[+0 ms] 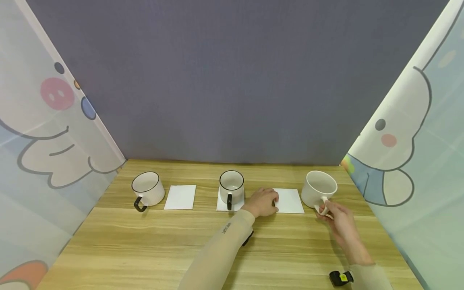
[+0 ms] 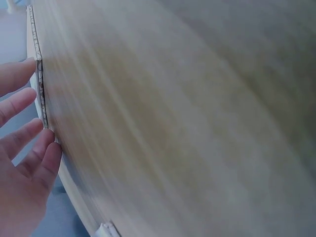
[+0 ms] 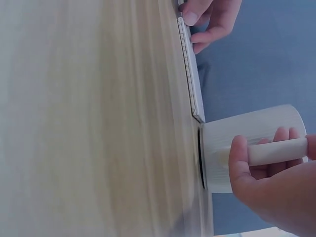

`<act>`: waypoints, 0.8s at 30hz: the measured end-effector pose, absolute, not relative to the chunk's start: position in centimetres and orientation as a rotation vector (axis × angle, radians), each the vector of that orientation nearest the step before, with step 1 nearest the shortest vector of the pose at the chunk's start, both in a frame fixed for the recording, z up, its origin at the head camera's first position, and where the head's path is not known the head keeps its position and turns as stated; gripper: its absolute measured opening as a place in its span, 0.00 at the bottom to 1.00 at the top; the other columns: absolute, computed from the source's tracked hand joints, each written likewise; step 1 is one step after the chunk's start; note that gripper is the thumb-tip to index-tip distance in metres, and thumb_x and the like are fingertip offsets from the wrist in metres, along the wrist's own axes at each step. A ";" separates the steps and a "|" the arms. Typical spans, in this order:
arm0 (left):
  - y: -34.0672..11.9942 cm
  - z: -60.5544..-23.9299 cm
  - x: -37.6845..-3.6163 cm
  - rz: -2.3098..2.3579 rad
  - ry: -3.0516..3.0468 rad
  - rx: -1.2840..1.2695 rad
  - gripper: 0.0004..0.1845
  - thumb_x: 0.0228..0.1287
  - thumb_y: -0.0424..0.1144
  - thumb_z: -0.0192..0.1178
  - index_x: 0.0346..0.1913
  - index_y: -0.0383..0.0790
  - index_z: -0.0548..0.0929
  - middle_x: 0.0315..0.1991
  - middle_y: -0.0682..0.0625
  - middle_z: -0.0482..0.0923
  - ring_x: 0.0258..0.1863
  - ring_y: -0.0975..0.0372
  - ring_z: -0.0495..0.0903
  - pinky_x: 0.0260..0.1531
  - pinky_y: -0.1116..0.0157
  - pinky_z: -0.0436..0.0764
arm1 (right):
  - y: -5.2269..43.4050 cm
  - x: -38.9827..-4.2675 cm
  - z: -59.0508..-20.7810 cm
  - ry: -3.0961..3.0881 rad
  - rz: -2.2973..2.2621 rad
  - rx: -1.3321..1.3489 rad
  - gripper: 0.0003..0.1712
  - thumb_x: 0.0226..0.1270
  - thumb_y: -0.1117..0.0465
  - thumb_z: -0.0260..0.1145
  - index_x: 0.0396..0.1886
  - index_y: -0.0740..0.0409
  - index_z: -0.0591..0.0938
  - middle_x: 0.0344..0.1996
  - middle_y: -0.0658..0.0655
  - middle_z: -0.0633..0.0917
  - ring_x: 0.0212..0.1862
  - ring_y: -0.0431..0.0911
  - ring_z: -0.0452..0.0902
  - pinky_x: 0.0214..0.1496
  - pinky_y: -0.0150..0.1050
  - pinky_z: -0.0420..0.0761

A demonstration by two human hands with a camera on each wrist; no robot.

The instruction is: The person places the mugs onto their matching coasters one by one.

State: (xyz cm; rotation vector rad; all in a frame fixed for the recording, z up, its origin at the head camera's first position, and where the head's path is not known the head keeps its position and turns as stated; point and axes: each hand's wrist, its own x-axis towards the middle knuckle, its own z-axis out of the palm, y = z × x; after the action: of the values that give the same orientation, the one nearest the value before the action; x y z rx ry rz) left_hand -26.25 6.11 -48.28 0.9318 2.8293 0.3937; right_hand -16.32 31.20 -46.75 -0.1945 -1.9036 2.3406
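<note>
The wooden desk (image 1: 224, 245) stretches in front of me, walled at the back by a grey-blue panel (image 1: 235, 80) and on both sides by cartoon-printed curtains (image 1: 47, 133).

Three mugs stand in a row near the far edge. The all-white mug (image 1: 319, 189) is on the right, resting on the desk just beside the right edge of a white coaster. The black-rimmed mug in the middle (image 1: 231, 187) sits on its own white coaster (image 1: 222, 204), its black handle turned towards me. The other black-rimmed mug (image 1: 146, 189) stands on bare wood at the left, with an unoccupied coaster (image 1: 180, 197) just to its right.

The white coaster (image 1: 290, 200) between the middle mug and the white mug lies flat on the desk.

My right hand (image 1: 335, 219) grips the white mug's handle (image 3: 276, 150): thumb curled over it, fingers wrapped behind, as the right wrist view shows plainly.

My left hand (image 1: 264, 202) rests at the left edge of that coaster, fingers fairly straight, the fingertips (image 2: 29, 94) touching its edge; the right wrist view shows the thumb on the coaster's near corner. Whether the hand pinches the coaster or only touches it, I cannot tell.

A small black and yellow device (image 1: 340, 278) sits at my right wrist.
</note>
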 end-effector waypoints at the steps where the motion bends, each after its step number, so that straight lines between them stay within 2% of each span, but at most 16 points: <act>1: 6.1 -48.3 -26.3 0.398 2.828 0.931 0.13 0.68 0.52 0.67 0.52 0.55 0.81 0.60 0.61 0.76 0.60 0.60 0.73 0.62 0.63 0.72 | 31.2 -16.3 -46.8 -1.896 2.345 -0.180 0.16 0.81 0.59 0.57 0.38 0.66 0.84 0.31 0.52 0.82 0.38 0.42 0.81 0.45 0.37 0.86; 7: 6.0 -48.1 -26.2 0.402 2.829 0.931 0.13 0.68 0.52 0.67 0.52 0.55 0.81 0.59 0.61 0.77 0.57 0.61 0.73 0.61 0.64 0.72 | 31.1 -16.2 -47.1 -1.866 2.362 -0.150 0.15 0.80 0.60 0.57 0.37 0.66 0.84 0.32 0.52 0.81 0.40 0.42 0.81 0.47 0.36 0.85; 17: 6.0 -48.2 -26.0 0.427 2.824 0.931 0.13 0.68 0.52 0.67 0.50 0.56 0.81 0.61 0.62 0.76 0.59 0.60 0.73 0.61 0.62 0.73 | 31.1 -15.7 -47.1 -1.846 2.385 -0.150 0.14 0.81 0.60 0.56 0.41 0.65 0.83 0.34 0.52 0.81 0.41 0.41 0.82 0.50 0.35 0.84; 24: 5.9 -48.1 -26.0 0.448 2.809 0.909 0.13 0.69 0.51 0.65 0.53 0.55 0.81 0.63 0.62 0.75 0.63 0.60 0.71 0.65 0.61 0.71 | 30.7 -15.6 -47.0 -1.764 2.434 -0.129 0.14 0.80 0.61 0.56 0.41 0.64 0.85 0.36 0.53 0.82 0.43 0.42 0.82 0.51 0.36 0.84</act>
State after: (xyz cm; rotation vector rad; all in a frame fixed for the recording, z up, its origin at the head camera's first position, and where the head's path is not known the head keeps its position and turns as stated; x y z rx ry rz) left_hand -26.03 5.89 -48.10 0.9085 2.8090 0.4477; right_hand -15.58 30.71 -47.02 -0.1285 -1.7643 2.4342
